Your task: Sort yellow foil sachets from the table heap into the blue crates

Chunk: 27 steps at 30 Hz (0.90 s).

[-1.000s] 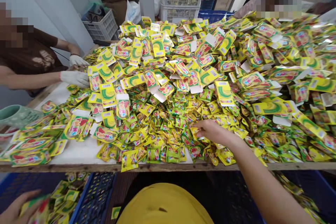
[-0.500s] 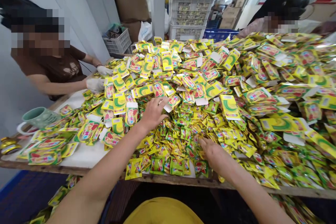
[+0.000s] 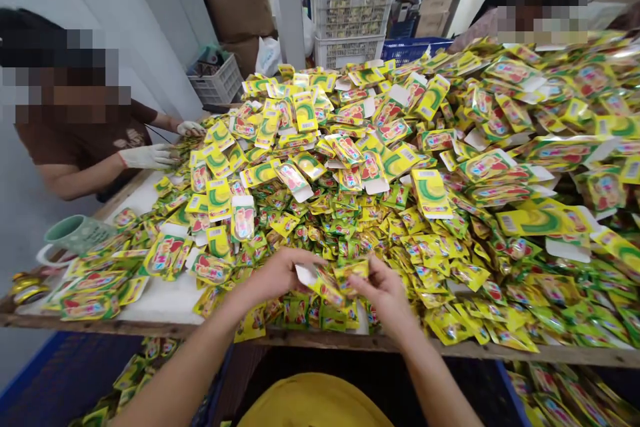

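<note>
My left hand (image 3: pixel 281 273) is closed around a small yellow and green carton (image 3: pixel 324 283) whose white flap stands open. Close against the carton's right end, my right hand (image 3: pixel 389 290) pinches a small yellow candy packet (image 3: pixel 352 271) between thumb and fingers. Both hands are above the front of the table, low over a heap of loose packets (image 3: pixel 345 223) in yellow and green. Flat cartons (image 3: pixel 373 167) of the same print, several with white flaps out, lie piled behind the packets.
A green mug (image 3: pixel 75 235) stands at the table's left end. Across the left side, a co-worker's gloved hand (image 3: pixel 150 156) reaches into the pile; another person (image 3: pixel 540 0) is at the far right. Stacked white crates (image 3: pixel 353 10) stand behind. Blue bins (image 3: pixel 55 373) sit below the wooden edge (image 3: pixel 320 337).
My left hand has drawn back from the pile with a carton in it. My right hand has lifted a packet, and the two hands have come together. The co-worker's gloved hands shifted left.
</note>
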Motion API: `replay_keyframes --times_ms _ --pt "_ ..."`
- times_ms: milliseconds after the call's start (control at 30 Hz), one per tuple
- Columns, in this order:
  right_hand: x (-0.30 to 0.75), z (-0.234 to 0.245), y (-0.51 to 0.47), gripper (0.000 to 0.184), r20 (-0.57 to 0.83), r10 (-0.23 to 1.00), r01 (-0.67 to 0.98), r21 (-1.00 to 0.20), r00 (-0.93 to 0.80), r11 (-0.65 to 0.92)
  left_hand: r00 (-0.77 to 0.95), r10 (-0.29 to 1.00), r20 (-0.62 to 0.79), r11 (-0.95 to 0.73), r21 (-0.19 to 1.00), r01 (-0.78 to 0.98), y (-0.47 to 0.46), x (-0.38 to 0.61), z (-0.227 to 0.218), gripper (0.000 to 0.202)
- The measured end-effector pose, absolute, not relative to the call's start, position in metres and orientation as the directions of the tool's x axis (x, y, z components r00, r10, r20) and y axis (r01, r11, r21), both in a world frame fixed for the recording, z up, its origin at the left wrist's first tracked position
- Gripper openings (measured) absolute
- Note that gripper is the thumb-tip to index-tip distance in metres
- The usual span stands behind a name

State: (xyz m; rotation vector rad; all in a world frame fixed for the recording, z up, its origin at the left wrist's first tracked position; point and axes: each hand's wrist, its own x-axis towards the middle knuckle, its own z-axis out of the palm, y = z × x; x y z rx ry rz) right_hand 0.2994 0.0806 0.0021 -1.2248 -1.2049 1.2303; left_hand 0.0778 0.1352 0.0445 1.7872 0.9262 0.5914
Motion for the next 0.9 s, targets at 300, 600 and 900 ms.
replay_keyframes --times_ms 300,600,900 --pt "0.246 -0.028 0.059 0.023 0.057 0.946 0.108 -0.994 0.319 0.024 0.231 0.958 -0.171 0.254 0.879 -0.404 0.086 0.115 -0.025 0.052" --pt "0.27 0.015 0.087 0.01 0.482 0.873 0.47 -0.789 0.075 0.396 0.383 0.922 -0.066 0.048 0.997 0.057 0.1 0.113 -0.014 0.04" --pt "0.285 0.033 0.079 0.018 0.349 0.913 0.763 -0.525 -0.212 0.378 0.371 0.928 0.041 -0.112 0.979 0.171 0.094 0.12 -0.021 0.026"
